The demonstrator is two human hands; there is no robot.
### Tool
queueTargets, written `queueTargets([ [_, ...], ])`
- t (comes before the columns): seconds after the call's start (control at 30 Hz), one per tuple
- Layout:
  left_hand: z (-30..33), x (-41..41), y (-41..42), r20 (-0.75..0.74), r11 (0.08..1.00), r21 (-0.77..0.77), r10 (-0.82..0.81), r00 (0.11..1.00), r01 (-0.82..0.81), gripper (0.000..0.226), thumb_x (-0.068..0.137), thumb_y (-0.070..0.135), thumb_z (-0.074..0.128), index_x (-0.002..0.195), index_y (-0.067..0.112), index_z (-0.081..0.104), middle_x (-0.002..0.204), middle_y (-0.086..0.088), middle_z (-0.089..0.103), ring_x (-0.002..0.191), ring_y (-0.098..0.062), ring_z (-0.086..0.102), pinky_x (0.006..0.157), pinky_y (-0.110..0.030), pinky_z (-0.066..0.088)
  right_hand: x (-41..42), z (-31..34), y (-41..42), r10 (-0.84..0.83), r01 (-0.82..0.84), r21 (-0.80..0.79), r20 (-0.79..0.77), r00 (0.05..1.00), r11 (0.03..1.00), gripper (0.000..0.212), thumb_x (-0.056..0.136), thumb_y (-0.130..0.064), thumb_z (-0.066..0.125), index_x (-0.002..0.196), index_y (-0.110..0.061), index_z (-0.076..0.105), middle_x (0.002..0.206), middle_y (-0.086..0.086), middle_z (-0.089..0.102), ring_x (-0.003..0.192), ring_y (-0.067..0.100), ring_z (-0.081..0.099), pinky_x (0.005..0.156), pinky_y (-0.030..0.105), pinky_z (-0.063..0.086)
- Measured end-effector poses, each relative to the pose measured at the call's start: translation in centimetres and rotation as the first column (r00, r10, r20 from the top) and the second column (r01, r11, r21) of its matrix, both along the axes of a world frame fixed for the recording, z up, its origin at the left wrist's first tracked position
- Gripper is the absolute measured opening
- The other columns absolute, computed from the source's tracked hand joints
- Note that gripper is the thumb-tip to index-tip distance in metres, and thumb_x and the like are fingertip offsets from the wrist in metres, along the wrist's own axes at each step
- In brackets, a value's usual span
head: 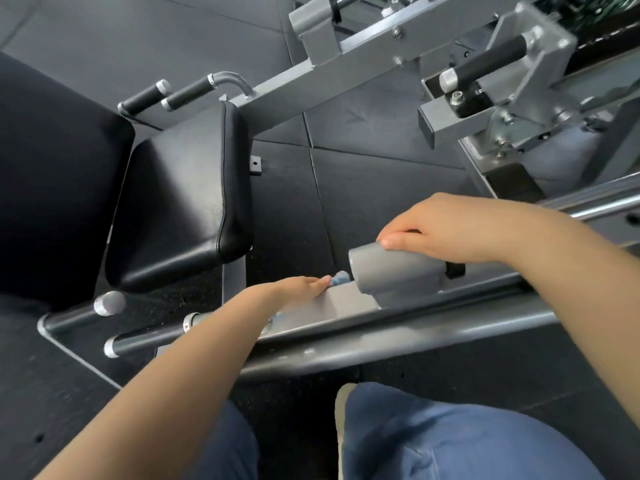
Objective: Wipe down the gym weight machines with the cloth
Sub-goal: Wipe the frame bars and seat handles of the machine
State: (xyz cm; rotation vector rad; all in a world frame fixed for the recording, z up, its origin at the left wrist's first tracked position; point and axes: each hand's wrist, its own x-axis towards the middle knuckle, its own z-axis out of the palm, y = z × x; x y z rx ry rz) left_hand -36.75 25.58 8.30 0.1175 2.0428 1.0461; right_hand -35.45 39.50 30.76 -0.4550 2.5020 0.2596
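My left hand [298, 289] lies flat with straight fingers on a blue cloth [338, 279], pressing it onto the grey flat bar [346, 303] of the weight machine. Most of the cloth is hidden under the hand; only a small blue tuft shows at the fingertips. My right hand [446, 230] rests on top of a grey cylindrical sleeve [394, 271] mounted on the same bar, fingers curled over its far side and thumb along its top edge.
A black padded seat [183, 192] and a larger black pad [52, 174] stand at the left. Grey frame beams with black-gripped handles [485, 64] cross the top. Steel tubes [381, 341] run below the bar. My blue-jeaned knees [450, 438] fill the bottom, over dark rubber floor tiles [381, 174].
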Motion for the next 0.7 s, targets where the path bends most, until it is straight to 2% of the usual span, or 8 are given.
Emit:
queueTargets([
  [0.13,0.4,1.9,-2.1,-0.214,0.983,-0.183,-0.035,0.976,-0.005,0.044,0.099,0.048,0.025,0.128,0.028,0.053,0.122,0.0,0.059,0.114,-0.025,0.052,0.086,-0.03,0.04,0.2,0.0,0.2,-0.026,0.026,-0.028,-0.01,1.0,0.999,0.036,0.093,-0.052,0.034,0.106,-0.037,0.063,0.105,-0.008,0.067,0.101,0.014,0.057,0.094,0.039,0.044],
  [0.23,1.6,3.6,-2.3,-0.382,0.974,0.057,0.223,0.897,-0.218,0.033,0.1,0.038,0.034,0.091,0.019,0.059,0.069,0.005,0.055,0.074,-0.022,0.053,0.061,-0.028,0.036,0.3,-0.2,0.3,-0.035,0.033,-0.046,-0.03,0.999,0.998,0.034,0.095,-0.049,0.036,0.108,-0.035,0.064,0.106,-0.008,0.066,0.101,0.015,0.057,0.094,0.039,0.044],
  [0.33,5.6,5.0,-1.3,0.029,0.66,0.566,0.582,0.812,-0.494,0.033,0.1,0.03,0.039,0.084,0.014,0.063,0.075,-0.001,0.063,0.074,-0.02,0.057,0.069,-0.029,0.045,0.3,0.0,0.6,-0.011,-0.001,-0.126,-0.092,0.996,0.992,0.033,0.097,-0.043,0.035,0.109,-0.029,0.063,0.102,-0.009,0.065,0.102,0.017,0.057,0.093,0.034,0.043],
  [0.37,7.3,5.3,-0.8,0.166,0.555,0.647,0.566,0.807,-0.522,0.034,0.1,0.032,0.039,0.085,0.017,0.066,0.08,-0.002,0.068,0.079,-0.023,0.062,0.078,-0.034,0.047,0.4,0.6,0.8,-0.021,0.0,-0.164,-0.129,0.991,0.987,0.033,0.098,-0.041,0.035,0.113,-0.029,0.062,0.104,-0.01,0.064,0.106,0.016,0.056,0.093,0.031,0.041],
  [0.43,9.7,5.5,-0.3,0.242,0.492,0.716,0.492,0.836,-0.496,0.037,0.099,0.038,0.036,0.093,0.021,0.069,0.093,-0.002,0.072,0.089,-0.024,0.066,0.088,-0.04,0.048,0.9,2.2,1.5,-0.057,-0.002,-0.237,-0.242,0.969,0.972,0.037,0.098,-0.04,0.034,0.119,-0.025,0.061,0.117,-0.007,0.063,0.113,0.014,0.053,0.096,0.03,0.038],
  [0.53,12.1,5.3,-0.1,0.052,0.518,0.769,0.534,0.844,-0.375,0.029,0.099,0.032,0.04,0.099,0.033,0.068,0.106,0.007,0.069,0.101,-0.009,0.061,0.097,-0.033,0.044,1.8,4.6,2.9,-0.138,-0.007,-0.335,-0.408,0.903,0.942,0.044,0.094,-0.043,0.032,0.118,-0.021,0.062,0.117,-0.001,0.064,0.11,0.016,0.055,0.096,0.03,0.037],
  [0.6,13.4,4.8,0.3,-0.232,0.665,0.728,0.466,0.854,-0.166,0.026,0.099,0.029,0.041,0.114,0.036,0.06,0.119,0.012,0.062,0.112,-0.004,0.054,0.102,-0.025,0.039,2.4,5.7,3.9,-0.185,-0.004,-0.362,-0.485,0.855,0.932,0.041,0.096,-0.04,0.032,0.122,-0.026,0.06,0.12,-0.007,0.062,0.113,0.011,0.053,0.095,0.026,0.036],
  [0.7,15.1,3.9,2.4,-0.612,0.892,0.441,0.216,0.761,0.102,0.039,0.098,0.031,0.042,0.136,0.038,0.042,0.129,0.009,0.056,0.117,-0.012,0.051,0.101,-0.024,0.035,2.9,7.0,5.6,-0.247,0.05,-0.332,-0.583,0.774,0.942,0.043,0.097,-0.042,0.03,0.129,-0.028,0.054,0.129,-0.005,0.058,0.119,0.014,0.051,0.098,0.032,0.039],
])
